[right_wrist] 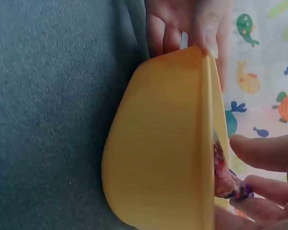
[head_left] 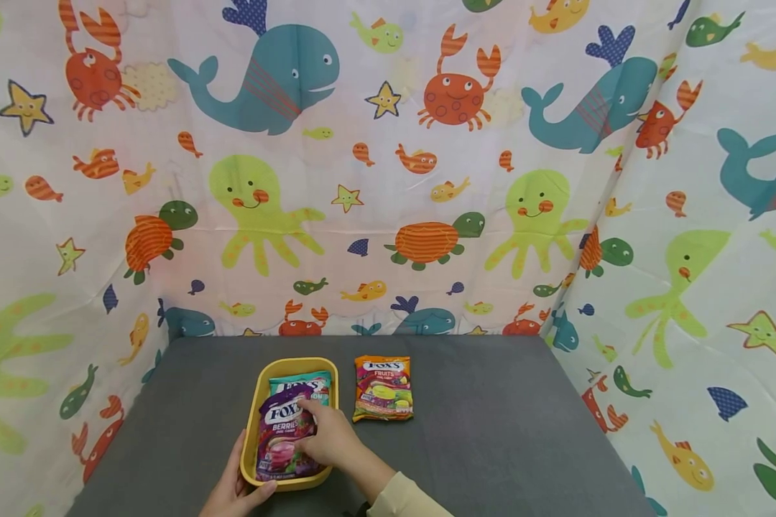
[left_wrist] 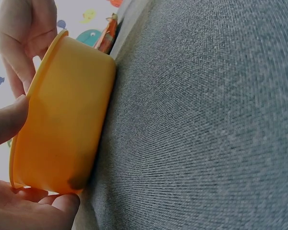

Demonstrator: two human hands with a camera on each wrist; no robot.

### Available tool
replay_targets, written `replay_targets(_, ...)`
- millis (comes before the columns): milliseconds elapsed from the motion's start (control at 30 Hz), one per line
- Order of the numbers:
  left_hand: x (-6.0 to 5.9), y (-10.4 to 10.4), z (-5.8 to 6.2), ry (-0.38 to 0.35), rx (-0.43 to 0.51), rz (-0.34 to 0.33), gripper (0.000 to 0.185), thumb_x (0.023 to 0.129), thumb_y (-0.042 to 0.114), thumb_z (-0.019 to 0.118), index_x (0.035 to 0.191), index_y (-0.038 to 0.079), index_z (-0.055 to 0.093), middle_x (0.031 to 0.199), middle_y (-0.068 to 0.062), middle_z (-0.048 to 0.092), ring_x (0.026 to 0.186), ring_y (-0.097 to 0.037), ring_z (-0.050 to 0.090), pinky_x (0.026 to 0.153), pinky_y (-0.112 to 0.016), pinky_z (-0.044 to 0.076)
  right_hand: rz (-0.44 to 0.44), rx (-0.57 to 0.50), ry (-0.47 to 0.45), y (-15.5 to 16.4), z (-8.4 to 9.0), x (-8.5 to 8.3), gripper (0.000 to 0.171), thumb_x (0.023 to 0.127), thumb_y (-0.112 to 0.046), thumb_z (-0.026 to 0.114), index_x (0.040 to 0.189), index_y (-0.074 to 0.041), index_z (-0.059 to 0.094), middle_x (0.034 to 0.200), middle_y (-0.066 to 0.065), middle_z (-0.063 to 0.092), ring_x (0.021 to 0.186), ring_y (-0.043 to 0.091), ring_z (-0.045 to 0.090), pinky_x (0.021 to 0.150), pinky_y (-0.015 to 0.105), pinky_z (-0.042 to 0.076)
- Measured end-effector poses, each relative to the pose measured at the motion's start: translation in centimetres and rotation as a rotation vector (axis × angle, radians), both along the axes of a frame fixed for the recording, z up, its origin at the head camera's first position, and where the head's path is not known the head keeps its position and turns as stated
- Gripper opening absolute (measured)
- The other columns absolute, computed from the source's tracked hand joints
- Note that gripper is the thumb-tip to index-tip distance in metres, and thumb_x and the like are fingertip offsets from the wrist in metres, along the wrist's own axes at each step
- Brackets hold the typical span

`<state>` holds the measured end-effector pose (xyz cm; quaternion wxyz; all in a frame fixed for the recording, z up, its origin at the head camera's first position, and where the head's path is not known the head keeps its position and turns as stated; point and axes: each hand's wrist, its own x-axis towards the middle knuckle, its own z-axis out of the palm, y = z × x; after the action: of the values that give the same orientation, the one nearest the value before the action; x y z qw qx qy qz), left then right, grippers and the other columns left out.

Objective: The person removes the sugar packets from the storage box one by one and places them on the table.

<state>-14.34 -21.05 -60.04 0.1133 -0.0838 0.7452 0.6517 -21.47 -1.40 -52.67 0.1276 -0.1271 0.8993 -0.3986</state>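
A yellow tub [head_left: 252, 416] stands on the grey table [head_left: 491, 431], near its front edge. Inside lie a teal candy bag [head_left: 300, 383] and, on top of it, a purple Fox's Berries bag [head_left: 281, 434]. My right hand [head_left: 323, 434] is over the tub, its fingers curled on the purple bag's right side. My left hand [head_left: 242, 480] grips the tub's near left corner, thumb on the rim. In the left wrist view the tub's wall [left_wrist: 62, 120] fills the left side, with my left thumb [left_wrist: 7, 122] against it. The right wrist view shows the tub's underside [right_wrist: 158, 143] and the purple bag [right_wrist: 225, 179] by my fingers [right_wrist: 264, 153].
An orange Fox's Fruits bag [head_left: 383, 388] lies flat just right of the tub. Sea-animal print curtains [head_left: 388, 179] close in the table at the back and on both sides. The grey cloth stretches bare to the right.
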Motion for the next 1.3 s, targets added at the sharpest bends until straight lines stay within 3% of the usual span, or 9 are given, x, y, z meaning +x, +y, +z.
replay_targets(333,0.0,0.0,-0.1,-0.008,0.008,0.005,0.116,0.092,0.025,0.077,0.161,0.011,-0.015,0.161,-0.034,0.018,0.138,-0.048,0.044,0.102,-0.044,0.053,-0.004,-0.029,0.025,-0.1,-0.5,-0.1,0.07,0.079,-0.014,0.086,0.142,-0.027,0.059,0.136,0.004,0.064,0.118,0.019,0.06,0.093,0.041,0.056)
replay_targets(567,0.3,0.1,-0.1,0.019,0.046,0.015,0.117,0.091,0.022,0.078,0.161,0.012,-0.015,0.162,-0.033,0.016,0.139,-0.047,0.044,0.099,-0.039,0.054,-0.021,-0.069,-0.025,-0.2,-0.8,-0.3,0.066,0.08,-0.015,0.086,0.14,-0.023,0.06,0.132,0.005,0.064,0.115,0.02,0.061,0.092,0.043,0.056)
replay_targets(867,0.1,0.1,-0.1,0.021,0.039,0.013,0.117,0.09,0.022,0.078,0.161,0.011,-0.014,0.161,-0.034,0.018,0.137,-0.047,0.046,0.099,-0.04,0.054,-0.033,-0.092,-0.046,-0.5,-0.8,0.0,0.067,0.079,-0.023,0.088,0.141,-0.024,0.06,0.135,0.0,0.063,0.122,0.022,0.059,0.1,0.048,0.053)
replay_targets(1300,0.1,0.0,-0.2,-0.003,0.032,0.012,0.116,0.091,0.025,0.077,0.161,0.013,-0.015,0.161,-0.034,0.018,0.137,-0.046,0.047,0.101,-0.045,0.053,-0.08,-0.154,-0.035,-0.6,-1.2,-0.1,0.059,0.078,-0.011,0.087,0.132,-0.026,0.066,0.131,0.001,0.068,0.12,0.021,0.061,0.093,0.042,0.055)
